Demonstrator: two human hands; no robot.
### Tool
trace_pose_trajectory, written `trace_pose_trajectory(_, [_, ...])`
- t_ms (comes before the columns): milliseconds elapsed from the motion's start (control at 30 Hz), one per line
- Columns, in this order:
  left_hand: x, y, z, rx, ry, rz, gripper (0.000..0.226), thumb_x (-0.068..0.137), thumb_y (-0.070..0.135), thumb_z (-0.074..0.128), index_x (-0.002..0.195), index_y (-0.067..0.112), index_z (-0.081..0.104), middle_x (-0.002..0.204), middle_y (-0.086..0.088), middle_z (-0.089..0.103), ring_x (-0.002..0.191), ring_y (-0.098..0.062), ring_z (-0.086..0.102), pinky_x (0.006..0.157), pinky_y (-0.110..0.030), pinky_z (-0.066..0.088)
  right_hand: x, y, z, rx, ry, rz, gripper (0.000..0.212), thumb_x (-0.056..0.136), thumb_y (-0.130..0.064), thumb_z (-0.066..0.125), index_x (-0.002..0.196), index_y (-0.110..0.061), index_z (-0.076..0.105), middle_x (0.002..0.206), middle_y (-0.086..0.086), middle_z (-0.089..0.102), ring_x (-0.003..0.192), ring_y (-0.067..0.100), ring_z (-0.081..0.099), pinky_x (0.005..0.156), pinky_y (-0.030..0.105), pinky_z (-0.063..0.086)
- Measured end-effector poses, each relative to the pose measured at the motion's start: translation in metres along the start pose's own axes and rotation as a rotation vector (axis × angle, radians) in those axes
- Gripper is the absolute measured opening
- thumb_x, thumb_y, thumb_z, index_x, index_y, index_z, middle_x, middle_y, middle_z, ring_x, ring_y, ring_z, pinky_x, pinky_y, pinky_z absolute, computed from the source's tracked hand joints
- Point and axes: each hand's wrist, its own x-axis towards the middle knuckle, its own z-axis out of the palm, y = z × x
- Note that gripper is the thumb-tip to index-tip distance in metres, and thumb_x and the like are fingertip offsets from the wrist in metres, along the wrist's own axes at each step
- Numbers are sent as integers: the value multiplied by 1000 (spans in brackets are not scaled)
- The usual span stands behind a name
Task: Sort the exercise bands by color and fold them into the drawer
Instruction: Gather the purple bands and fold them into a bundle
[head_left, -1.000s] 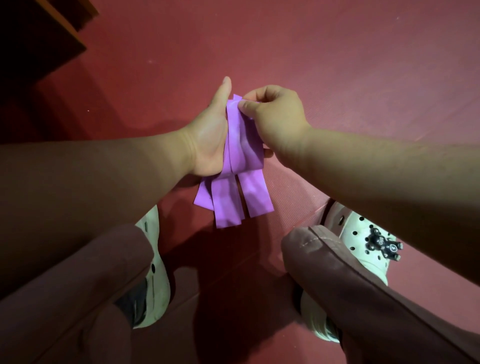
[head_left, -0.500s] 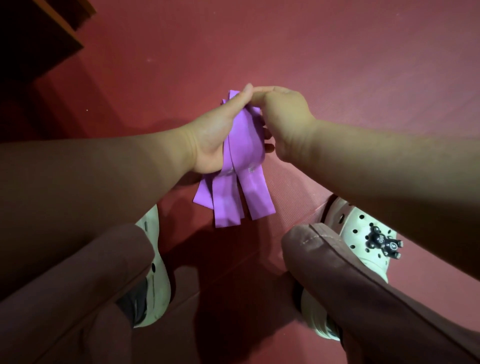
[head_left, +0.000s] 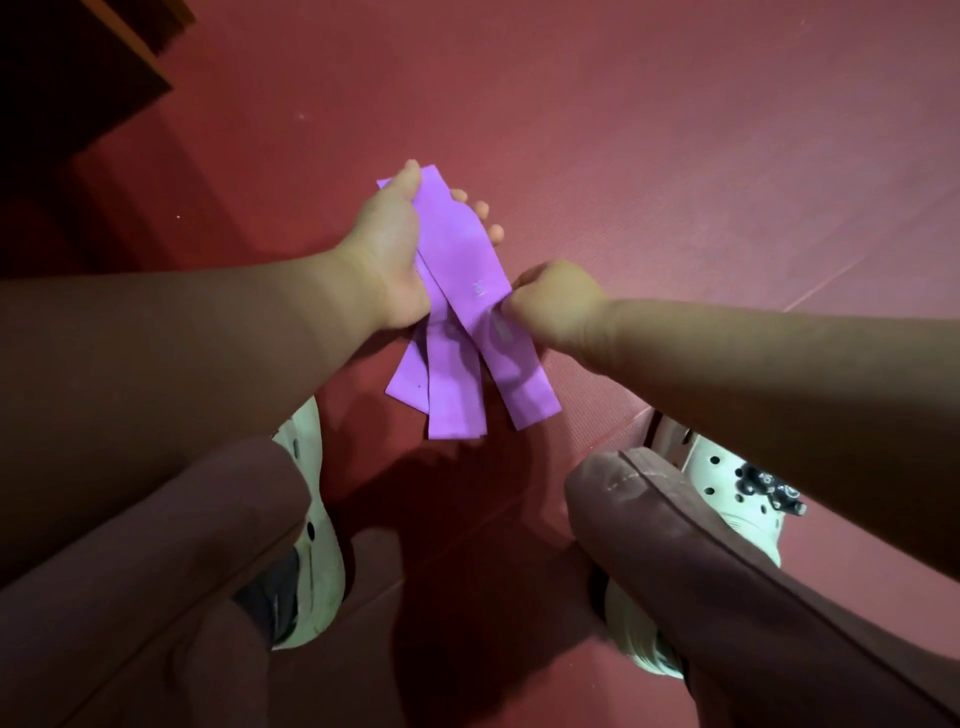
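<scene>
Here the left hand (head_left: 387, 260) grips a bunch of purple exercise bands (head_left: 457, 244) near their upper ends, thumb laid along the front and curled fingertips (head_left: 480, 210) showing past the far edge. The right hand (head_left: 550, 304), fingers closed, pinches the rightmost band lower down, just beside a small pale printed mark. The loose ends fan out downward, held in the air above the red floor (head_left: 649, 156), between the person's knees and white clogs (head_left: 727, 483). Dark wooden furniture (head_left: 78, 78) fills the upper left corner
</scene>
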Motion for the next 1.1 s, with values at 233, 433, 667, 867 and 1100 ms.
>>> trace_pose_trajectory(233, [3, 2, -3, -7, 38, 49, 55, 101, 53, 28, 74, 12, 53, 62, -5, 59, 53, -22, 62, 67, -30, 51, -6, 2, 7, 178, -109, 56, 24, 76, -15, 62, 86, 4, 72, 73, 14, 65, 64, 28, 63, 67, 39, 57])
trace_pose_trajectory(433, [-1, 5, -4, 36, -42, 13, 54, 101, 53, 26, 79, 12, 53, 66, -5, 55, 54, -21, 58, 68, -32, 52, -12, 2, 16, 302, -313, 60, 6, 92, -9, 54, 90, -10, 59, 94, 16, 71, 77, 29, 71, 55, 23, 43])
trace_pose_trajectory(667, [-9, 11, 2, 73, -100, -10, 52, 101, 51, 26, 80, 11, 53, 63, -5, 55, 50, -20, 56, 62, -28, 52, -10, 1, 15, 272, -229, 48, 21, 95, -11, 54, 74, -11, 53, 89, 24, 63, 74, 30, 59, 59, 29, 46])
trace_pose_trajectory(867, [-20, 22, 8, 60, -91, 31, 52, 101, 52, 28, 78, 12, 53, 65, -5, 53, 50, -20, 55, 63, -28, 51, -19, -2, 4, 293, -234, 52, 13, 94, -15, 56, 83, -9, 57, 75, 14, 56, 60, 23, 53, 48, 19, 39])
trace_pose_trajectory(1100, [-62, 41, 47, 210, -64, 161, 44, 93, 55, 52, 75, 15, 52, 60, -3, 51, 48, -21, 56, 59, -29, 51, -51, -25, -31, 331, -165, -35, 21, 89, -6, 53, 108, -14, 56, 103, 13, 61, 87, 25, 57, 75, 38, 53])
